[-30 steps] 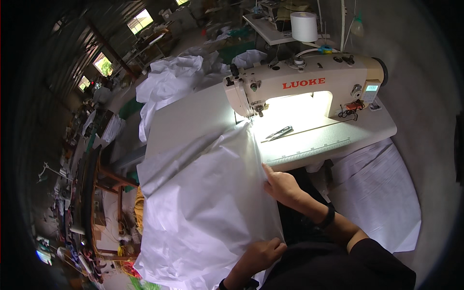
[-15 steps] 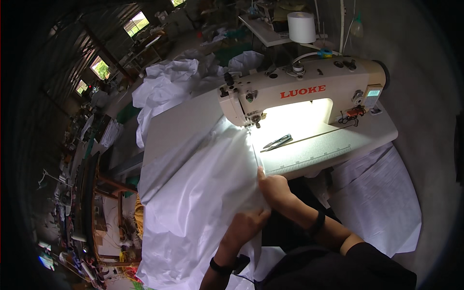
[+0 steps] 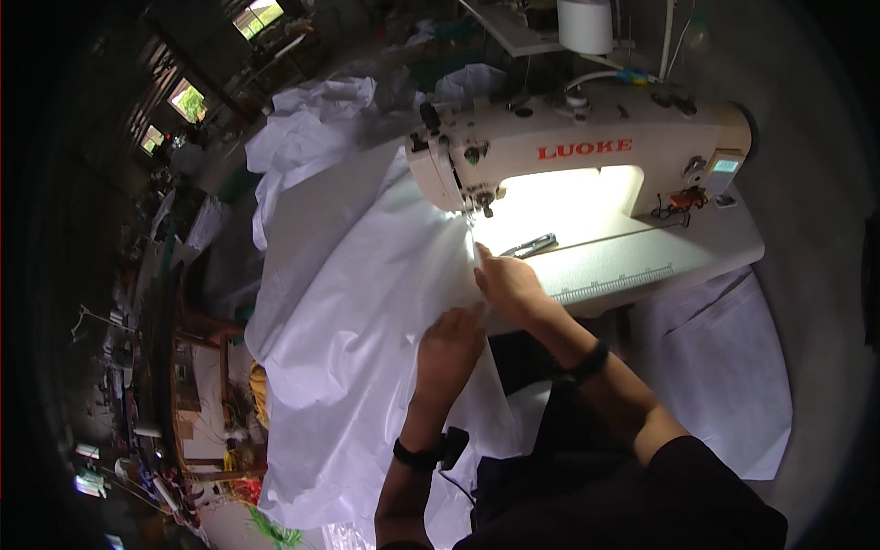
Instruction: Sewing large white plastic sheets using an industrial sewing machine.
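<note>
White fabric (image 3: 367,312) covers the left half of the worktop (image 3: 697,257) and spills off its near edge. Its right edge lies under the needle of the cream sewing machine (image 3: 587,151), lit by the machine's lamp. Judging by this, the seam is barely begun: only the leading corner is at the foot, and nearly all the cloth lies on the near side, unfed. The left hand (image 3: 451,344) rests flat on the fabric, fingers together, just near of the needle. The right hand (image 3: 510,284) touches the cloth edge beside the foot; whether it pinches or only presses, I cannot tell. Snips (image 3: 530,246) lie on the bed to the right. More white cloth (image 3: 312,119) is heaped far left. No containers show clearly; a white thread cone (image 3: 585,23) stands behind the machine.
</note>
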